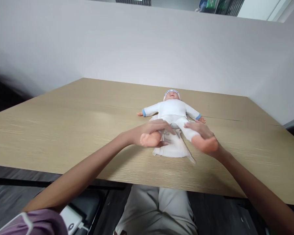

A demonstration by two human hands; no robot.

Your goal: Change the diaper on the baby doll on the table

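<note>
A baby doll point(173, 107) in a white outfit with blue cuffs and a white printed cap lies on its back, feet towards me. Under and between its legs spreads a thin white cloth point(170, 150) with a narrow strip at its right corner. My left hand point(149, 130) is at the doll's left-hand leg in view, its thumb and fingers apart over the cloth; a bare foot shows in front of the palm. Around the other leg point(188, 132) bend the fingers of my right hand point(202, 129), the foot against my wrist. Both hands are slightly blurred.
The doll lies on a light wooden table point(63, 130) with a seam across it. Behind stands a pale partition wall point(137, 45). Below the front edge are my legs in light trousers point(159, 209) and a white device with a cable point(71, 220) on a dark seat.
</note>
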